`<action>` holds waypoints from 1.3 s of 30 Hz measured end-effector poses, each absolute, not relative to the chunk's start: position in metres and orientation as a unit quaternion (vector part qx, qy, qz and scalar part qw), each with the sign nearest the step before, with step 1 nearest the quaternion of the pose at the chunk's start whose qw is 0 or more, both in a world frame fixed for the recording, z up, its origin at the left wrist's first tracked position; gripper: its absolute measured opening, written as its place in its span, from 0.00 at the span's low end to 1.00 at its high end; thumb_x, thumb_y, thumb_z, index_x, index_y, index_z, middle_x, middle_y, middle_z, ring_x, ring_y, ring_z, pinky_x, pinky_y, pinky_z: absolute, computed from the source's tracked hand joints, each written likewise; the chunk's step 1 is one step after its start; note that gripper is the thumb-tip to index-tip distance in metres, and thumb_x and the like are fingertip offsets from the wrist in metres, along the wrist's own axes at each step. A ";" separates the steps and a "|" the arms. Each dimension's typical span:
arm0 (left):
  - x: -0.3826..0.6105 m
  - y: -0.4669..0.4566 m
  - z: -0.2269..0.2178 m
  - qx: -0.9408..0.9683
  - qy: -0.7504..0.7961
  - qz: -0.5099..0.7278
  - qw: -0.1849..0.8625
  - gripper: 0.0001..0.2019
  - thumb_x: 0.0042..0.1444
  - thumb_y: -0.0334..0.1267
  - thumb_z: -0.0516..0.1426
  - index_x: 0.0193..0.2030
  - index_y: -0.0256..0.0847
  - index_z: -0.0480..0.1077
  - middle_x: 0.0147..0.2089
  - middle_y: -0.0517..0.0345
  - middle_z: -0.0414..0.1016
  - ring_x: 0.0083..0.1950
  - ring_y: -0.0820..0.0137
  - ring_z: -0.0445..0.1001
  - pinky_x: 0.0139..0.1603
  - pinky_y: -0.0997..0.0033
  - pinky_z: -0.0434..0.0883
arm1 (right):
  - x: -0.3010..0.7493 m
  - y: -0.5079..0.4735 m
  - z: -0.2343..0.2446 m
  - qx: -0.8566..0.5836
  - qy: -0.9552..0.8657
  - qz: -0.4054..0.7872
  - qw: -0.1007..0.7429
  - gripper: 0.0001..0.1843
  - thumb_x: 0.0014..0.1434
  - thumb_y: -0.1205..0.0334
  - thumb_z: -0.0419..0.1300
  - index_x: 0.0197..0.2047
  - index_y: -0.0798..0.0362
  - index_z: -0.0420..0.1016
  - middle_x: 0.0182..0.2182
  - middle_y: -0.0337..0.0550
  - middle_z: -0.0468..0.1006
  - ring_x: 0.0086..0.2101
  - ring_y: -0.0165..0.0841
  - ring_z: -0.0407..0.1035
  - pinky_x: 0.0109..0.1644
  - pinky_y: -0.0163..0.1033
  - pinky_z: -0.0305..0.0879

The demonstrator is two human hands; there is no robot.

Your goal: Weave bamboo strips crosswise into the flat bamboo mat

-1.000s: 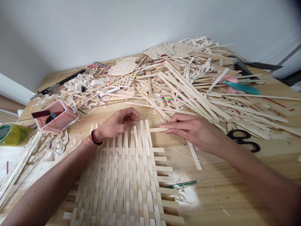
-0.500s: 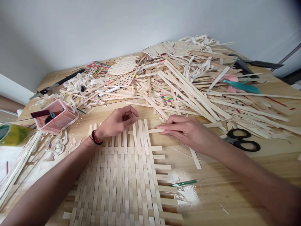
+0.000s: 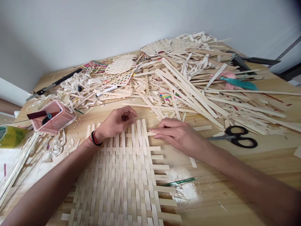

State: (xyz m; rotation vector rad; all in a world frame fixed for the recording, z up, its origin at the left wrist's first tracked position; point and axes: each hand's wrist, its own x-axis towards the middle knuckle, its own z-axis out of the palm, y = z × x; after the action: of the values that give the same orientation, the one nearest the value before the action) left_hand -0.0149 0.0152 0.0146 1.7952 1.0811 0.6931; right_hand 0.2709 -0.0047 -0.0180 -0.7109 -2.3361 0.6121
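A mat of flat, pale wooden strips [image 3: 113, 179] lies woven before me, its loose strip ends sticking out at the top and right side. My right hand [image 3: 172, 131] pinches one crosswise strip [image 3: 150, 134] at the mat's upper right edge; the strip's other part runs in among the upright strip ends. Over the upper middle of the mat is my left hand [image 3: 117, 121], fingers curled and thumb near the strip tops. What its fingers grip, if anything, is hidden.
Black-handled scissors [image 3: 237, 136] lie right of my right hand. Behind the mat is a large heap of loose strips [image 3: 188, 91]. A pink basket [image 3: 53, 117] and yellow tape roll [image 3: 11, 136] stand at left. A green strip [image 3: 181, 181] lies right of the mat.
My right hand has moved left toward the mat with its strip, which reaches less far out past the edge. My left hand has hardly moved. The view has shifted slightly.
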 end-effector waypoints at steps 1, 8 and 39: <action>-0.015 0.015 0.014 0.727 0.436 0.282 0.449 0.08 0.63 0.39 0.64 0.45 0.39 0.73 0.31 0.63 0.71 0.30 0.74 0.66 0.32 0.72 0.64 | 0.270 -0.006 -0.018 -0.268 -0.883 0.234 0.306 0.14 0.76 0.60 0.61 0.55 0.51 0.87 0.36 0.45 0.82 0.37 0.33 0.77 0.41 0.40 0.75; -0.015 0.016 0.013 0.731 0.440 0.280 0.439 0.08 0.63 0.40 0.64 0.44 0.38 0.73 0.33 0.60 0.73 0.32 0.73 0.67 0.33 0.72 0.64 | 0.278 -0.001 -0.013 -0.251 -0.899 0.225 0.279 0.15 0.77 0.59 0.59 0.56 0.50 0.88 0.36 0.44 0.81 0.35 0.32 0.75 0.39 0.39 0.71; -0.015 0.013 -0.001 0.750 0.501 0.337 0.270 0.05 0.61 0.31 0.56 0.43 0.40 0.72 0.34 0.58 0.74 0.34 0.69 0.71 0.38 0.67 0.68 | 0.302 0.017 -0.009 -0.327 -0.876 0.222 0.277 0.13 0.74 0.60 0.63 0.55 0.43 0.89 0.45 0.45 0.87 0.43 0.38 0.81 0.50 0.46 0.78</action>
State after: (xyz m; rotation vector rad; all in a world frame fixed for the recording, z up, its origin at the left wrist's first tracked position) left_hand -0.0147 0.0130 -0.0005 2.0218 1.3505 0.9079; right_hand 0.3019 0.0175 -0.0092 -0.8792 -2.3513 0.5960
